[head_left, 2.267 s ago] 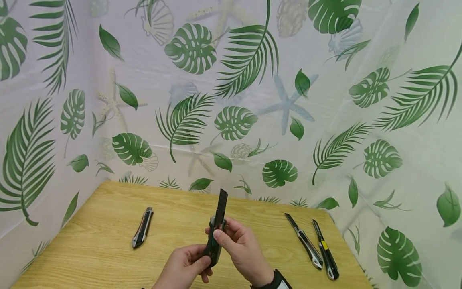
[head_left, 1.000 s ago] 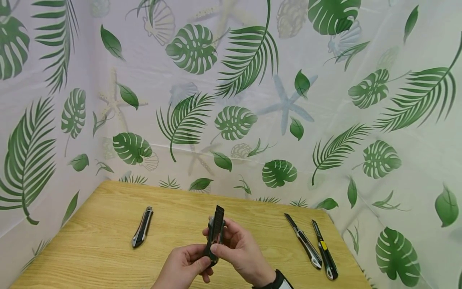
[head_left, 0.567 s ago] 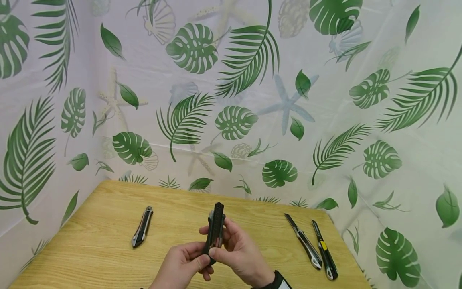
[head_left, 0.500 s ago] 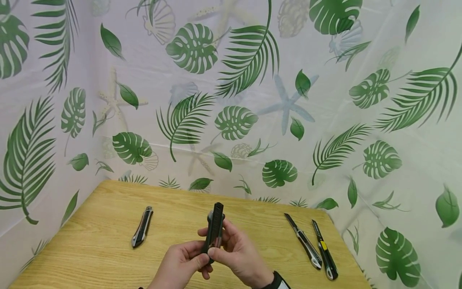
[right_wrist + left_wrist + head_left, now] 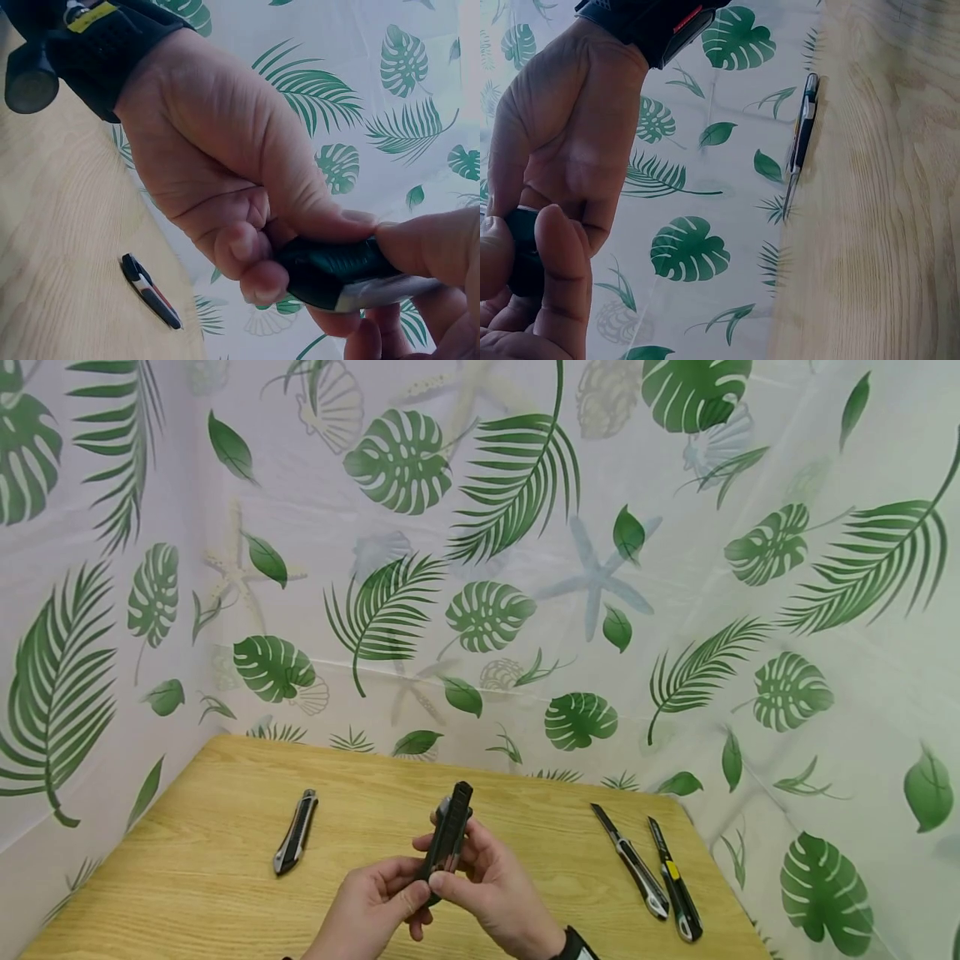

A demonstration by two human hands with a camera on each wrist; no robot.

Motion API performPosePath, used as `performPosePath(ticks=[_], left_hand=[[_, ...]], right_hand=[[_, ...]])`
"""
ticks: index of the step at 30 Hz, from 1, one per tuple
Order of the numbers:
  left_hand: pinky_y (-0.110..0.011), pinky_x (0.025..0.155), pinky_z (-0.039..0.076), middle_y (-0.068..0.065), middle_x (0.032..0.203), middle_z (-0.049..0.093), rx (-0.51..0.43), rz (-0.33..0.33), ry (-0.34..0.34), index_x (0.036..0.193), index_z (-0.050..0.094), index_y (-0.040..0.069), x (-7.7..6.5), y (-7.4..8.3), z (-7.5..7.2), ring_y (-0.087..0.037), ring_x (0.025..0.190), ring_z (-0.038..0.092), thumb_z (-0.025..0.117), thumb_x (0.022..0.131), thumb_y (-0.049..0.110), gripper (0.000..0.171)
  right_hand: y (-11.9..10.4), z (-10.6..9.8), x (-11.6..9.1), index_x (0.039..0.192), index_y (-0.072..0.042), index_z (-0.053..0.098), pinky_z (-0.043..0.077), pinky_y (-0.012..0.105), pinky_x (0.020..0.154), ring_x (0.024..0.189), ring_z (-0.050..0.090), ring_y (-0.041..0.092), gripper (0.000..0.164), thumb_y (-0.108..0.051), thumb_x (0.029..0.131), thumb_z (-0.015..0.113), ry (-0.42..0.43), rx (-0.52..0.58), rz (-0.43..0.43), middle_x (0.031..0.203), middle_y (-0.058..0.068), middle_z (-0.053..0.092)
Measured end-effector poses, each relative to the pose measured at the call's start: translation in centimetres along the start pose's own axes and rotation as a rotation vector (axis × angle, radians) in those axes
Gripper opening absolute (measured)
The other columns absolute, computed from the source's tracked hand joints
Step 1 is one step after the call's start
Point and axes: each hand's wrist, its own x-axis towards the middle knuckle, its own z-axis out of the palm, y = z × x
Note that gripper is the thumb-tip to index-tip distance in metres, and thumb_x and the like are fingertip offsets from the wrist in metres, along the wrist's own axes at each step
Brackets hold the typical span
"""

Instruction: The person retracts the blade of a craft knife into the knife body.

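Note:
Both hands hold a dark snap-off utility knife, raised in front of the body and tilted slightly right. No blade shows beyond its front end in the head view. My left hand pinches the lower end between thumb and fingers. My right hand grips the handle, with its thumb on the near face low down and its fingers behind. In the right wrist view the knife shows its dark rounded butt and a silvery side. In the left wrist view only a dark end of the knife shows between fingers.
A silver and black utility knife lies on the wooden table at the left. At the right lie two more, one silver and black and one black with a yellow slider, blades out. Leaf-patterned sheeting encloses the table.
The long dark blade has slid down into the handle of the held knife, as the right thumb moved lower. Since half a second ago the knife's top has tipped slightly right.

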Motion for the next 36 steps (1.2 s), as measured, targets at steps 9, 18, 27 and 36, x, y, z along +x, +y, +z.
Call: performPosePath(ticks=[9,18,27,36], left_hand=[[-0.027,0.065,0.048,-0.008,0.102,0.07,0.098,0.006,0.13,0.129,0.064,-0.001,-0.3,0.7,-0.7,-0.016,0.067,0.055,0.064,0.101,0.035,0.046],[-0.026,0.059,0.048,-0.01,0.098,0.073,0.064,0.007,0.358,0.119,0.069,0.002,-0.3,1.1,-0.9,-0.017,0.066,0.054,0.068,0.096,0.046,0.05],[-0.026,0.056,0.047,-0.01,0.09,0.072,0.068,0.034,0.435,0.114,0.068,0.002,-0.1,1.0,-1.1,-0.018,0.065,0.055,0.07,0.093,0.049,0.052],[-0.029,0.057,0.049,-0.01,0.089,0.071,0.111,0.046,0.407,0.114,0.068,0.002,-0.1,0.8,-1.3,-0.019,0.062,0.055,0.068,0.093,0.051,0.053]], right_hand=[[-0.1,0.1,0.0,0.142,-0.002,0.052,0.048,0.036,0.102,0.117,0.06,0.027,0.047,-0.011,0.099,0.068,0.092,0.024,0.021,0.135,0.018,0.062],[0.2,-0.2,-0.5,0.134,0.005,0.059,0.053,0.027,0.078,0.083,0.062,0.014,0.045,-0.03,0.107,0.056,0.157,0.031,0.072,0.103,0.008,0.069],[0.9,0.0,-0.5,0.128,0.006,0.062,0.058,0.03,0.076,0.081,0.068,0.017,0.045,-0.031,0.103,0.063,0.205,0.094,0.126,0.107,0.015,0.072],[0.9,0.0,-0.7,0.127,0.007,0.062,0.058,0.031,0.078,0.081,0.069,0.016,0.044,-0.029,0.103,0.063,0.208,0.109,0.12,0.106,0.015,0.072]])
